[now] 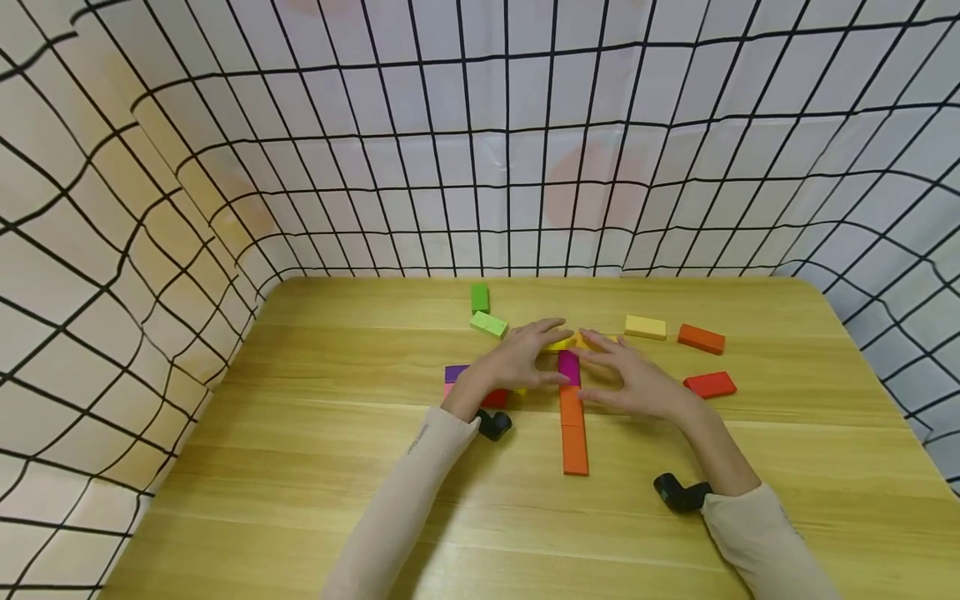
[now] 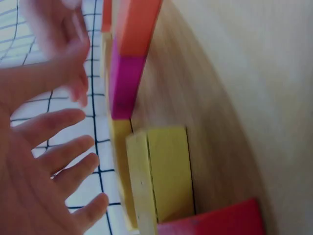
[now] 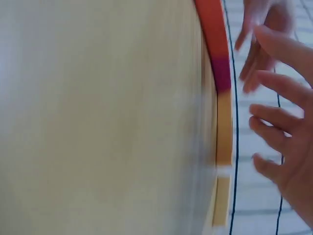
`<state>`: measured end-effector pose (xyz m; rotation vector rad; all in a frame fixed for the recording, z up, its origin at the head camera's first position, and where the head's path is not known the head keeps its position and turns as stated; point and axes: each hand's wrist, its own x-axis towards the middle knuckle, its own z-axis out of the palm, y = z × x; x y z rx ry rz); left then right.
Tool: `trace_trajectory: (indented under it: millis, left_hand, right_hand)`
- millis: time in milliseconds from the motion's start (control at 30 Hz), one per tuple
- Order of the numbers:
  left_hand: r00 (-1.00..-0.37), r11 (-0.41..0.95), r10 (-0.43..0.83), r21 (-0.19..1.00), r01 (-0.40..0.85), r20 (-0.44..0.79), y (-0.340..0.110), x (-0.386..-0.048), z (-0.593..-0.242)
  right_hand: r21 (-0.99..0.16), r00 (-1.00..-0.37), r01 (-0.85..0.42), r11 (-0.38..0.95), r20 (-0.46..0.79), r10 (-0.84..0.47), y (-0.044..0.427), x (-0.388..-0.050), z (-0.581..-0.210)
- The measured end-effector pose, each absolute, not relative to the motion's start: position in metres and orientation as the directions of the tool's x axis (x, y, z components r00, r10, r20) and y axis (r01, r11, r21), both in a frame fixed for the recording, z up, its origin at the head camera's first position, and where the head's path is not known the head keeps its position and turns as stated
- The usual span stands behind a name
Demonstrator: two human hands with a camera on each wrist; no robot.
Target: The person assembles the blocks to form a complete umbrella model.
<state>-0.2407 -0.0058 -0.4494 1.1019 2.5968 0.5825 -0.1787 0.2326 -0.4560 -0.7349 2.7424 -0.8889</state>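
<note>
My left hand [image 1: 517,362] is over the blocks with its fingers spread and nothing in its grasp. Facing it, my right hand [image 1: 636,379] also has spread fingers and holds nothing. Between them a magenta block [image 1: 569,367] lies in line with an orange block [image 1: 572,407] and another orange block [image 1: 575,451] toward me. At the magenta block's far end, yellow blocks [image 2: 121,161] run crosswise, partly hidden by my fingers in the head view. Below my left wrist lie a purple block [image 1: 455,373] and a red block [image 1: 495,399], with a yellow block [image 2: 168,171] beside the red one.
Farther back lie a green block [image 1: 480,297] and a light green block [image 1: 489,324]. On the right are a pale yellow block [image 1: 645,327], an orange-red block [image 1: 701,338] and a red block [image 1: 710,385]. Black-lined netting [image 1: 491,158] surrounds the wooden table [image 1: 300,475] at the back and sides.
</note>
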Motion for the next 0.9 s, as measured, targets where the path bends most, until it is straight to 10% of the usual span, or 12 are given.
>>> trace_trajectory:
  millis: [333, 900]
  left_hand:
    - [-0.623, 0.659, 0.746, 0.390, 0.643, -0.233, 0.005, -0.210, -0.453]
    - [-0.608, 0.668, 0.744, 0.318, 0.673, -0.277, 0.003, -0.196, -0.455]
  right_hand:
    - [-0.647, -0.972, -0.208, 0.734, 0.055, -0.227, 0.283, -0.196, -0.458]
    - [-0.515, -0.982, -0.180, 0.838, 0.043, -0.185, 0.291, -0.215, -0.460]
